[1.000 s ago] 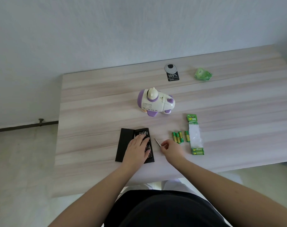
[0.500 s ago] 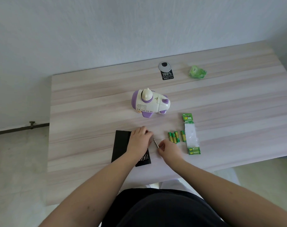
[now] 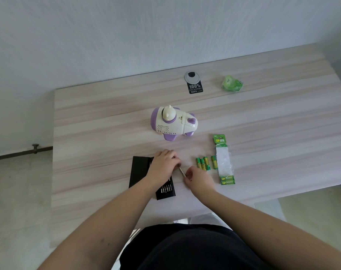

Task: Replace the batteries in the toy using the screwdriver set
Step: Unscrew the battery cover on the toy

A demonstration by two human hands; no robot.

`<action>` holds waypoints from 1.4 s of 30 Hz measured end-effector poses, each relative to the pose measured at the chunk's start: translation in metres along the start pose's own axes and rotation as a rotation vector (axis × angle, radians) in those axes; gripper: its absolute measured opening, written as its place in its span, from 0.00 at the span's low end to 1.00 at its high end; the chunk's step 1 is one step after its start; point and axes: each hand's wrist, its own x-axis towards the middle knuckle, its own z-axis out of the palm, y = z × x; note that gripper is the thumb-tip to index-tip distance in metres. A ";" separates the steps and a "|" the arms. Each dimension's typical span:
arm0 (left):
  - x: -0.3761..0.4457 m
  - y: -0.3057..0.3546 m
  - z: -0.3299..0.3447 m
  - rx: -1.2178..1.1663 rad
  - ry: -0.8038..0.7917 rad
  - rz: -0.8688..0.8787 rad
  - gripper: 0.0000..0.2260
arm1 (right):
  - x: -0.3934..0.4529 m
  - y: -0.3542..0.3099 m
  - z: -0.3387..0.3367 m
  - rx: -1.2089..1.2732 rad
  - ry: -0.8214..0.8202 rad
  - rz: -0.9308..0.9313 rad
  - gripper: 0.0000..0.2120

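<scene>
Pinching a slim screwdriver [image 3: 182, 171] near the table's [image 3: 282, 117] near edge, the right hand [image 3: 199, 179] meets the curled left hand [image 3: 163, 166] (over the bit case [image 3: 140, 172]); the toy [image 3: 173, 123] sits farther back.

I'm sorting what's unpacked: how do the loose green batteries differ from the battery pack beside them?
The loose batteries lie bare on the table as four separate cells; the battery pack is a long strip with a green card top and clear wrap. The loose batteries sit nearer the right hand; the pack lies farther right. Both show green labelling.
</scene>
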 end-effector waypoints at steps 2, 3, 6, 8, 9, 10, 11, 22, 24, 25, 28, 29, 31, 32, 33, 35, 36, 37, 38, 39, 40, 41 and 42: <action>0.001 0.000 0.001 -0.002 0.009 -0.023 0.02 | 0.000 0.001 -0.001 -0.010 0.000 -0.008 0.08; 0.002 0.000 0.001 -0.001 0.011 -0.029 0.02 | 0.000 0.001 -0.001 -0.012 -0.002 -0.012 0.08; 0.003 -0.001 0.002 0.011 0.017 -0.043 0.02 | 0.001 0.002 -0.002 -0.009 -0.005 -0.015 0.08; 0.003 -0.002 0.002 0.006 0.037 -0.057 0.03 | 0.002 0.002 -0.003 -0.009 -0.006 -0.017 0.08; 0.004 -0.002 0.001 0.006 0.040 -0.064 0.03 | 0.002 0.002 -0.003 -0.008 -0.005 -0.018 0.09; 0.003 -0.002 0.001 0.011 0.039 -0.068 0.03 | 0.002 0.002 -0.003 -0.009 -0.003 -0.020 0.09; 0.003 -0.002 0.001 0.015 0.037 -0.069 0.03 | 0.002 0.001 -0.003 -0.011 0.001 -0.021 0.09; 0.002 0.000 0.004 -0.003 0.036 -0.067 0.05 | 0.002 -0.002 -0.003 -0.044 0.018 -0.030 0.09; 0.002 0.003 0.005 -0.011 0.016 -0.079 0.06 | 0.002 -0.003 -0.003 -0.042 0.022 -0.026 0.09; 0.003 0.004 0.006 -0.011 0.004 -0.090 0.06 | 0.002 -0.003 -0.003 -0.040 0.023 -0.024 0.09; 0.006 0.005 0.008 -0.010 -0.020 -0.118 0.08 | 0.001 -0.003 -0.003 -0.037 0.026 -0.019 0.09; 0.006 0.005 0.008 -0.009 -0.025 -0.121 0.09 | 0.001 -0.003 -0.003 -0.037 0.027 -0.018 0.09; 0.006 0.004 0.007 -0.002 -0.027 -0.122 0.09 | 0.001 -0.003 -0.003 -0.038 0.022 -0.016 0.09; 0.006 0.005 0.007 0.002 -0.026 -0.123 0.09 | 0.001 -0.003 -0.003 -0.038 0.018 -0.015 0.09; 0.006 0.005 0.005 0.005 -0.025 -0.126 0.08 | 0.002 -0.003 -0.003 -0.037 0.016 -0.015 0.09; 0.006 0.005 0.004 0.001 -0.022 -0.135 0.07 | 0.002 -0.003 -0.003 -0.027 0.015 -0.012 0.09; 0.006 0.004 0.003 -0.002 -0.018 -0.136 0.07 | 0.002 -0.003 -0.004 -0.022 0.014 -0.012 0.09; 0.006 0.004 0.002 -0.003 -0.014 -0.136 0.07 | 0.002 -0.003 -0.004 -0.018 0.012 -0.011 0.09; 0.006 0.004 0.001 0.001 -0.014 -0.134 0.07 | 0.002 -0.004 -0.004 -0.014 0.011 -0.007 0.09; 0.006 0.004 0.000 0.005 -0.017 -0.131 0.07 | 0.003 -0.004 -0.004 -0.007 0.012 -0.004 0.09; 0.005 0.004 0.000 0.009 -0.020 -0.128 0.07 | 0.003 -0.004 -0.004 0.001 0.013 0.000 0.08; 0.005 0.004 0.000 0.013 -0.021 -0.125 0.07 | 0.004 -0.005 -0.004 0.006 0.014 0.002 0.08; 0.004 0.004 0.000 0.019 -0.023 -0.123 0.06 | 0.004 -0.006 -0.004 0.010 0.014 0.002 0.08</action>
